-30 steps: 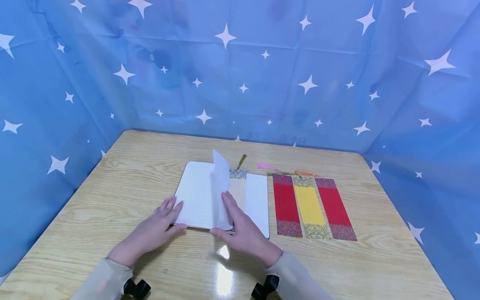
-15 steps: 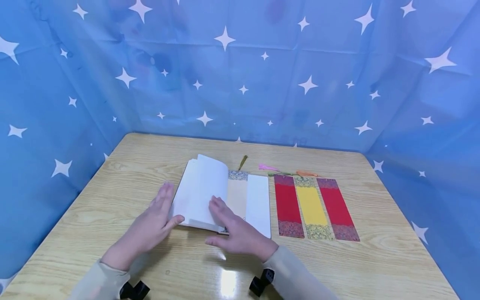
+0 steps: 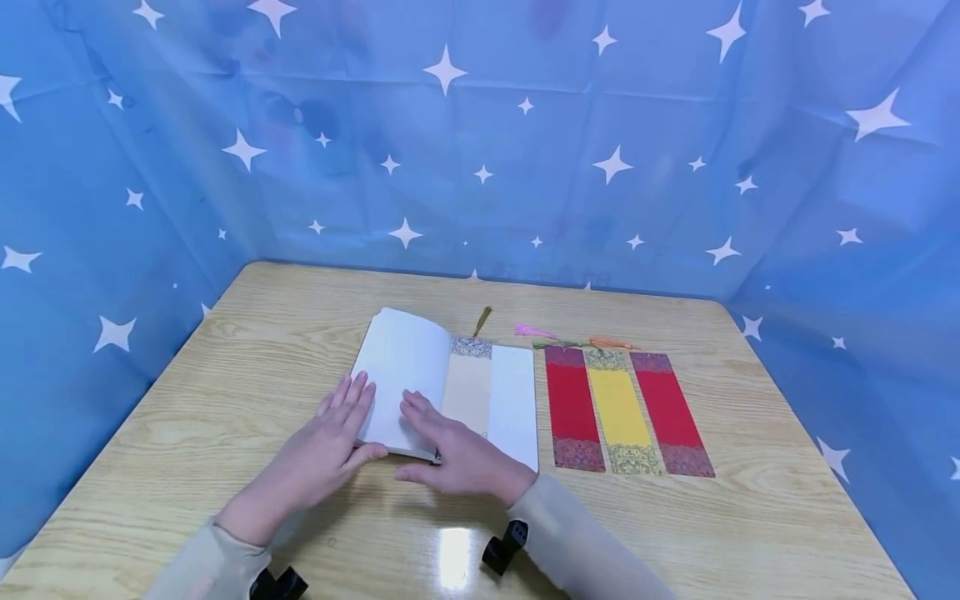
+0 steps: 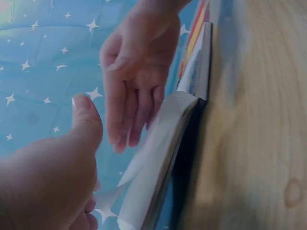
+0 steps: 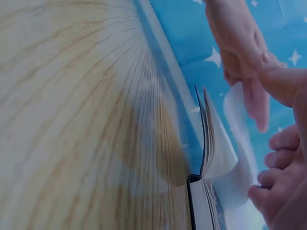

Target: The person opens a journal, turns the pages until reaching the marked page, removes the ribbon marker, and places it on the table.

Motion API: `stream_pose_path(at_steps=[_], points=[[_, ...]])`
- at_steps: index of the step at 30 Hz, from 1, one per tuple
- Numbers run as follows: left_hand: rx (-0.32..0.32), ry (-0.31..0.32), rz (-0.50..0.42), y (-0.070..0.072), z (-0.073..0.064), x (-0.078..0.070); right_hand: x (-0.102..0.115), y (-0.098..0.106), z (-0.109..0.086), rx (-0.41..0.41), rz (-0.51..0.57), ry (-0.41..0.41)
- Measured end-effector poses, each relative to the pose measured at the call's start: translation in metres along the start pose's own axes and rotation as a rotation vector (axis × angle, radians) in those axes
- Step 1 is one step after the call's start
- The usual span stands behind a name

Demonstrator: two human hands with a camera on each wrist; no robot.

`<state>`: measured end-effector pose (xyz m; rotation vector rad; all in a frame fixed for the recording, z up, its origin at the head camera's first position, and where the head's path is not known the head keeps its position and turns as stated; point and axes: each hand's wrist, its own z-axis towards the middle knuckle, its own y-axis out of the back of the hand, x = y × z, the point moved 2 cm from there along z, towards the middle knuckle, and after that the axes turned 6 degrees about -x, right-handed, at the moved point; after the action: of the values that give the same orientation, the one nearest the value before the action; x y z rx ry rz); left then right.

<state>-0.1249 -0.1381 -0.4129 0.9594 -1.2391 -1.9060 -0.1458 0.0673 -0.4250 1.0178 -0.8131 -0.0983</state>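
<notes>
An open notebook with white pages lies on the table. On its right-hand page, along the fold, rests a beige bookmark with patterned ends; its olive tassel sticks out past the top edge. My left hand has its fingers extended over the lower left corner of the left page. Above that page's lower right part, close to the fold, is my right hand, fingers straight and thumb apart. Both wrist views show a loose page curving up off the stack. Neither hand grips anything.
Right of the notebook lie a red bookmark, a yellow bookmark and another red bookmark, side by side. Pink and orange tassels extend from their tops. A blue starry curtain surrounds the wooden table.
The page that stood upright at the fold has turned over to the left side. My right hand has moved left with it, and my left hand lifted off the page edge, then came back over it.
</notes>
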Motion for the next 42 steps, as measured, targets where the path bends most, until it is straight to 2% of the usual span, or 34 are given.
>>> stream_pose_path(at_steps=[6,13,20,32,39,42], points=[[0.006,-0.008,0.021,-0.011,-0.003,0.004,0.003,0.0,0.002,0.023,0.01,-0.023],[0.054,0.014,-0.047,-0.021,-0.005,0.008,0.002,-0.001,0.001,0.015,-0.003,-0.015],[0.077,0.035,-0.066,-0.028,-0.007,0.013,0.002,0.001,-0.001,0.02,0.005,-0.019],[0.092,0.068,-0.07,-0.032,-0.01,0.02,-0.001,0.002,-0.008,0.053,-0.046,-0.075],[0.112,0.085,-0.088,-0.034,-0.012,0.021,-0.003,0.007,-0.012,0.046,-0.103,-0.136],[0.117,0.085,-0.091,-0.034,-0.012,0.022,-0.006,0.01,-0.014,0.025,-0.113,-0.137]])
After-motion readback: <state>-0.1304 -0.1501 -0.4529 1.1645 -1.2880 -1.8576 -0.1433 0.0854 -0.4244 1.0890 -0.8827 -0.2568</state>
